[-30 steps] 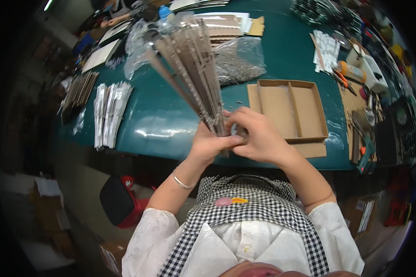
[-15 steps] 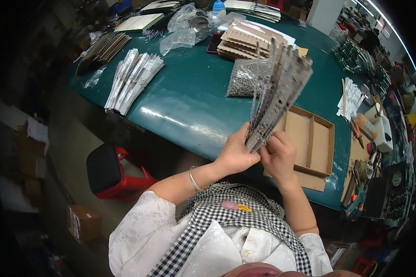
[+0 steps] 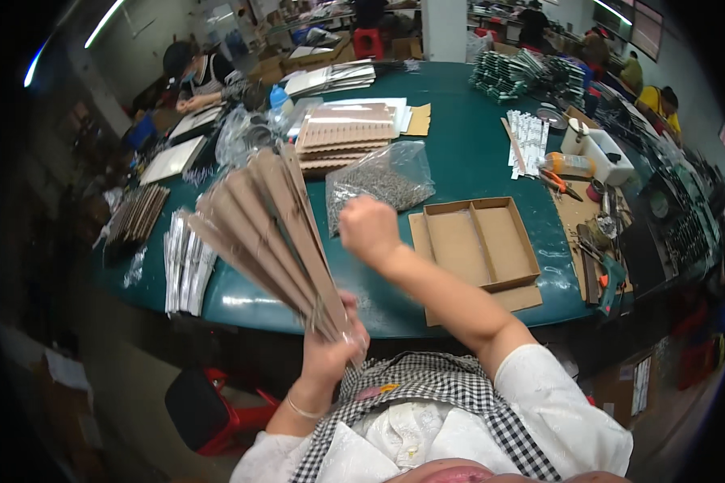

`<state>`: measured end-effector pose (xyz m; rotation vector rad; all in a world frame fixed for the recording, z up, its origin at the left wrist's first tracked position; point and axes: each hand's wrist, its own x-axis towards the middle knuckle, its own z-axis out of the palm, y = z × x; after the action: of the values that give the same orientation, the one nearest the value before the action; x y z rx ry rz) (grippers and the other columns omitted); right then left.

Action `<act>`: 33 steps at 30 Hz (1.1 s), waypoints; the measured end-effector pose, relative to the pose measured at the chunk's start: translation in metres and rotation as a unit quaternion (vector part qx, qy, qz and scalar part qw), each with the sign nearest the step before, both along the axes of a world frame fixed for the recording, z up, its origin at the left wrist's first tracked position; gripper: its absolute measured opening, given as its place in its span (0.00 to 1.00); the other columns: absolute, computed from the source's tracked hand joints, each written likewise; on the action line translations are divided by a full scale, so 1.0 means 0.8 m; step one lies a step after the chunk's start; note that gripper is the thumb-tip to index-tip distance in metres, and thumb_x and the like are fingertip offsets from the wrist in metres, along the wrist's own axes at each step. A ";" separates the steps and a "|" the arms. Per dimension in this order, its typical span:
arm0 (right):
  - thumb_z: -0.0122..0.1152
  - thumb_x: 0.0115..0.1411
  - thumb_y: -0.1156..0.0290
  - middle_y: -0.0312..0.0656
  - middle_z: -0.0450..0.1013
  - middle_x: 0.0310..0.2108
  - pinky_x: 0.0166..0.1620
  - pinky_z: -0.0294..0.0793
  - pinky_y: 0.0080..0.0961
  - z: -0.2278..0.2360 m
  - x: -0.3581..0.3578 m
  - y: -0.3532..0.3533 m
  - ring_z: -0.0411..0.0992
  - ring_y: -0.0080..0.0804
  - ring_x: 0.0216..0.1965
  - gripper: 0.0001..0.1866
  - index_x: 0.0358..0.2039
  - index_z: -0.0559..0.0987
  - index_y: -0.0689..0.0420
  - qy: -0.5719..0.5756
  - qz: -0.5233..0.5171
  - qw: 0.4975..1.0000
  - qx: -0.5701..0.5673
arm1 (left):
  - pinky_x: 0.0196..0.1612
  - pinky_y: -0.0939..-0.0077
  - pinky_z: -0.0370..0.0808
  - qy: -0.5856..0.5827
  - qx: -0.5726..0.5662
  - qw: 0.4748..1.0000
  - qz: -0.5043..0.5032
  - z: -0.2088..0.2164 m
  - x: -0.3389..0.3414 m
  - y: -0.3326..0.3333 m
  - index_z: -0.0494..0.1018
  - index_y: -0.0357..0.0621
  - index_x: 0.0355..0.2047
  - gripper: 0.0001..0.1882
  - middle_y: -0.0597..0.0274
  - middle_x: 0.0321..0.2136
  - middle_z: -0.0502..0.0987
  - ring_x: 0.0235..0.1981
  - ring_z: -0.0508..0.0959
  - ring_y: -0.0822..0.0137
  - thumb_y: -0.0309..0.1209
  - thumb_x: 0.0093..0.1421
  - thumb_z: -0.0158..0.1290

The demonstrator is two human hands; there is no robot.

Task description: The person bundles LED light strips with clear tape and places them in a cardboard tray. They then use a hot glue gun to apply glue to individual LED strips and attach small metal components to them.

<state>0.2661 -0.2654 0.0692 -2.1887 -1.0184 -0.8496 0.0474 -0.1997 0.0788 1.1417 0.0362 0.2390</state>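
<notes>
Upright in my left hand is a fanned bundle of long, thin LED strips, gripped at its lower end. Their brownish backs face me, and the upper ends spread out to the left over the table. My right hand is raised with its fingers curled closed, in front of a clear plastic bag of small metal parts. Whatever those fingers hold, if anything, is hidden. Right of the bag lies a shallow cardboard tray with a divider, resting on a flat cardboard sheet.
Bundled silvery strips and brown strips lie on the table's left. Stacked brown panels stand behind the bag. Pliers, an orange-labelled bottle and a glue gun lie at right. A co-worker sits at far left.
The bundle has swung left in my left hand, turning from its pale, dotted faces to its brown backs. My right hand has left the bundle and moved up to the bag. The view has shifted.
</notes>
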 end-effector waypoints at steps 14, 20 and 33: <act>0.68 0.57 0.72 0.46 0.77 0.25 0.32 0.75 0.29 -0.004 -0.069 -0.090 0.76 0.35 0.26 0.07 0.28 0.80 0.63 0.310 0.117 0.931 0.156 | 0.40 0.72 0.78 0.058 0.275 0.939 0.199 -0.039 0.043 0.099 0.67 0.36 0.53 0.29 0.58 0.37 0.77 0.33 0.79 0.71 0.17 0.48 0.61; 0.67 0.58 0.75 0.44 0.77 0.25 0.31 0.74 0.28 -0.035 -0.082 -0.115 0.76 0.34 0.26 0.05 0.29 0.79 0.62 0.298 0.172 0.926 0.156 | 0.51 0.70 0.76 0.110 0.470 0.873 0.068 -0.058 0.030 0.176 0.54 0.45 0.71 0.50 0.52 0.47 0.80 0.46 0.81 0.61 0.19 0.46 0.62; 0.68 0.57 0.69 0.44 0.76 0.28 0.35 0.75 0.36 -0.040 -0.097 -0.084 0.76 0.44 0.31 0.07 0.28 0.79 0.58 0.325 0.286 0.901 0.021 | 0.52 0.60 0.74 0.141 0.689 0.710 0.034 -0.040 0.012 0.240 0.65 0.43 0.64 0.43 0.44 0.49 0.78 0.51 0.77 0.45 0.15 0.44 0.62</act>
<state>0.1881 -0.3327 0.0375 -1.7654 -1.1609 0.1297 0.0569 -0.0080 0.0468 2.6983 0.1948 0.1217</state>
